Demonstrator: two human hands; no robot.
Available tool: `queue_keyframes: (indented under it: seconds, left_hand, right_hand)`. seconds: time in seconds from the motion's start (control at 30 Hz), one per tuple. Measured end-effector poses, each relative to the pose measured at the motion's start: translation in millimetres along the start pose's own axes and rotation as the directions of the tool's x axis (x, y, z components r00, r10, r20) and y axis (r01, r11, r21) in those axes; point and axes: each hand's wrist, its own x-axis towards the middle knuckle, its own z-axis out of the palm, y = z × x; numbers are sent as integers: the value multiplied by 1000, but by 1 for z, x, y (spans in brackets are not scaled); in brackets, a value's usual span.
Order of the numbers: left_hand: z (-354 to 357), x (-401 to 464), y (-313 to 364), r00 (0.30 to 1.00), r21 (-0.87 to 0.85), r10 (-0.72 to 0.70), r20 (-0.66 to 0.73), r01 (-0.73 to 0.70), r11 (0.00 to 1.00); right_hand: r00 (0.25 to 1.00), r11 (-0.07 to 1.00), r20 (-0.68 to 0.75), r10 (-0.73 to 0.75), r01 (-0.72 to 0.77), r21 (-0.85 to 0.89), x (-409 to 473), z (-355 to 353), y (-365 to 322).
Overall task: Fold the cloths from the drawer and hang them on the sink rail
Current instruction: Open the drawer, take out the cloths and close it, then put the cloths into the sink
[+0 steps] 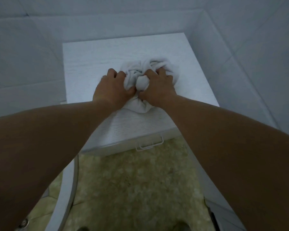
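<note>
Both hands, left hand (114,88) and right hand (157,89), grip clenched on crumpled white cloth (150,69) atop cabinet (90,64).

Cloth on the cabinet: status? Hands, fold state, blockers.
Left hand and right hand both grip the white cloth. Cloth bunched, unfolded, on the cabinet top. No obstruction visible.
</note>
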Motion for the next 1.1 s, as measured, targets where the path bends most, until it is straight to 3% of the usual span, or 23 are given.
queue_keyframes:
  seconds: [0.17,0.27,0.37,0.57,0.73,0.9,0.97,1.1]
  left_hand:
    - [-28,-25,9,979,28,172,111,-176,984]
    - [-63,-42,15,981,23,155,115,-159,987]
    - [-109,-60,28,985,-1,152,85,-152,988]
    - [-226,-104,56,950,38,303,74,-307,951]
    - [-310,-160,92,878,3,468,98,-471,882]
    - [-372,-224,155,769,-108,638,34,-632,768]
    - [-390,-248,186,731,-103,678,81,-670,735]
    - [-410,-309,249,561,-122,818,128,-810,574]
  right_hand:
    - [1000,999,7,-28,28,25,-34,-4,0]
    - [999,999,-38,-36,37,28,-58,-25,-18]
    - [998,999,-53,-45,46,29,-81,-65,-45]
    - [999,995,-35,39,-36,93,-162,-160,-109]
    - [984,982,-80,157,-147,118,-261,-231,-146]
    - [941,950,-153,302,-284,127,-360,-301,-149]
    - [914,926,-171,369,-346,149,-405,-325,-148]
    - [825,855,-236,514,-470,219,-503,-359,-131]
